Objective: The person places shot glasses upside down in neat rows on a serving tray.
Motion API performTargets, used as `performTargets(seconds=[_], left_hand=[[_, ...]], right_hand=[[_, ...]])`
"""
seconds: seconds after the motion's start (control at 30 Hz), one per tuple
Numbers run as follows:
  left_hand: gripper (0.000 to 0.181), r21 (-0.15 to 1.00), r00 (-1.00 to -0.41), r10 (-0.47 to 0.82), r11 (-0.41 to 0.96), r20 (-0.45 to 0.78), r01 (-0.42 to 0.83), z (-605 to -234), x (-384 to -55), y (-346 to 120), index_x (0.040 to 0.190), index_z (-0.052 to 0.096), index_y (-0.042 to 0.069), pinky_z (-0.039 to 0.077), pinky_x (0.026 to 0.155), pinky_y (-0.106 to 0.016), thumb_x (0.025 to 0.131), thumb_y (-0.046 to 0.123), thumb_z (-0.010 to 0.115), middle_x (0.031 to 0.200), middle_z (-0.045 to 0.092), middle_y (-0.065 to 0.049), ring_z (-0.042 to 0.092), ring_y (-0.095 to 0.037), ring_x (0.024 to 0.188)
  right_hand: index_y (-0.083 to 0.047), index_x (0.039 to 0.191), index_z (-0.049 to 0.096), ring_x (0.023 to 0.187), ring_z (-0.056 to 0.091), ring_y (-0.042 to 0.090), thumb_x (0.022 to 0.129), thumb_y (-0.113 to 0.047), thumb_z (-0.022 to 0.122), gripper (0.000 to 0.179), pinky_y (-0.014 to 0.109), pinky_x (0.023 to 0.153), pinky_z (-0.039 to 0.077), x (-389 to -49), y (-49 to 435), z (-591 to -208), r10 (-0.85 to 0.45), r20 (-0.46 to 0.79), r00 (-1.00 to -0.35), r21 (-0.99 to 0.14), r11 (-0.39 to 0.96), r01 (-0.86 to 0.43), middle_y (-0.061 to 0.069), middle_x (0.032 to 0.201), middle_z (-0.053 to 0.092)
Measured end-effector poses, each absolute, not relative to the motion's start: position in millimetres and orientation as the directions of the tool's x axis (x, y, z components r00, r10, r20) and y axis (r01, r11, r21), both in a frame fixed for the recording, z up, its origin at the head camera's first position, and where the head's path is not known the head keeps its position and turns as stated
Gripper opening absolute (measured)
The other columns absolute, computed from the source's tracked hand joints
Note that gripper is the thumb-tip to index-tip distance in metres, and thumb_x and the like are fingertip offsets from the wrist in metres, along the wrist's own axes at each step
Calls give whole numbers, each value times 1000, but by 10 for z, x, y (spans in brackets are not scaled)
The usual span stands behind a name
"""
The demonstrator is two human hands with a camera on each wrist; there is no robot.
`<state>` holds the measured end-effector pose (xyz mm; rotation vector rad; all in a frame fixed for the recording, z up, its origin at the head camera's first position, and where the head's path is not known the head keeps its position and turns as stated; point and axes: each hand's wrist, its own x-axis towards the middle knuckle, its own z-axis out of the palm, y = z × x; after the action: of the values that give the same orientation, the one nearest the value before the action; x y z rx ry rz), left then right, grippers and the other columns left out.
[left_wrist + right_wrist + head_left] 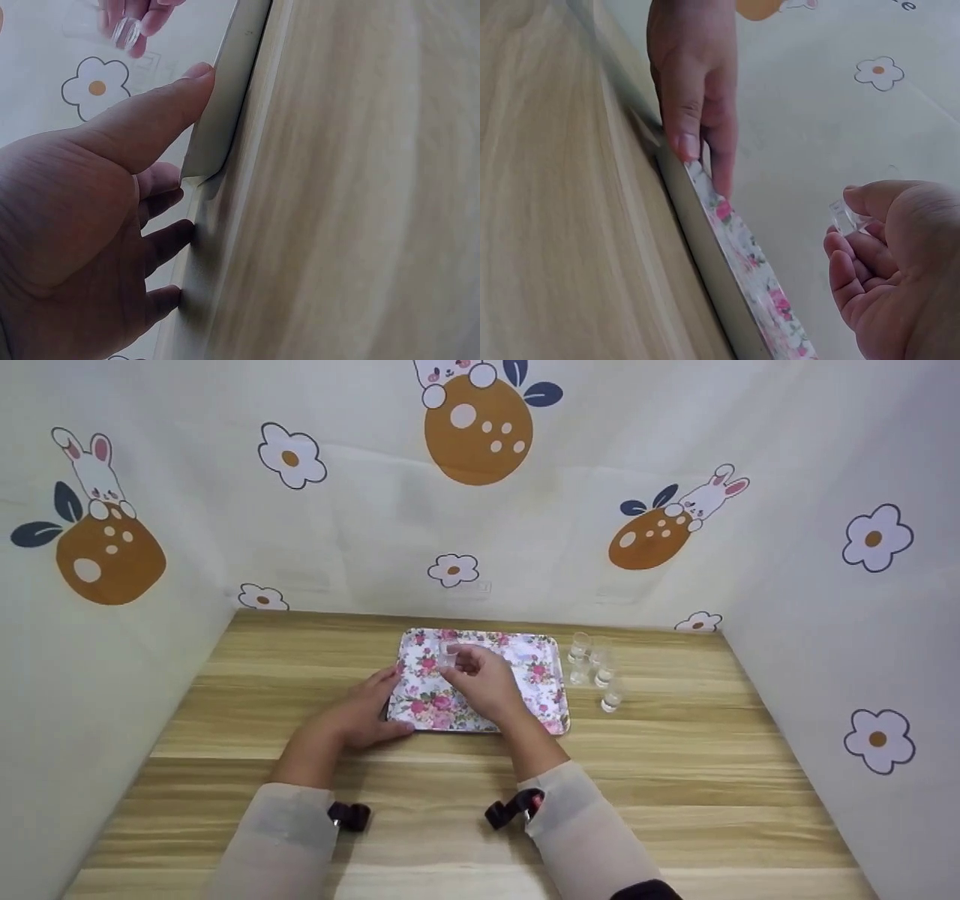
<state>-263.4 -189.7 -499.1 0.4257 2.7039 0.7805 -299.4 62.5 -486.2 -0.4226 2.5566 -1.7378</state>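
In the head view a floral tray [474, 720] lies on the wooden table. My right hand [486, 682] holds a small clear glass [448, 654] above the tray's left half, pinched between thumb and fingertips. The same glass [844, 217] shows tilted in the right wrist view. At the tray's near left corner rests my left hand [367, 712], fingers loosely extended along the left edge and thumb along the front. The left wrist view shows the thumb [161, 112] against the tray wall [225, 112], with the other fingertips spread beside the corner.
Several small clear glasses [604, 676] stand in a cluster right of the tray. Pale cloth walls [360, 532] printed with rabbits, oranges and flowers enclose the table [675, 780] at the back and both sides.
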Motion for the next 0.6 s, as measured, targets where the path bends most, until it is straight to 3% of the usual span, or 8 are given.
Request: performTargets(seconds=[0.23,0.4,0.6], left_hand=[[106,558,-912,358,807,-200,194,-4984,-2612,-1881,173,17,10,18,134,-66,96,53,76,183,10,-12,15,-47,166],[107,555,-912,357,809,-201,194,-4986,-2619,-1886,173,17,10,18,134,-67,95,54,76,183,9,-12,15,-47,166],[107,545,-910,361,814,-203,201,-4999,-2644,-1895,172,18,10,18,134,-67,95,57,75,183,9,-11,15,-48,166]], right_hand=[[-15,137,73,103,70,15,99,-35,77,43,31,89,62,-2960,579,-4912,-306,176,-936,-872,392,-292,4,115,75],[-16,132,77,98,67,13,98,-30,79,37,27,86,61,-2957,552,-4955,-335,226,-914,-838,411,-358,6,109,70],[-15,128,78,101,66,13,92,-24,85,38,24,86,62,-2941,522,-4993,-323,239,-916,-836,411,-363,3,113,71]])
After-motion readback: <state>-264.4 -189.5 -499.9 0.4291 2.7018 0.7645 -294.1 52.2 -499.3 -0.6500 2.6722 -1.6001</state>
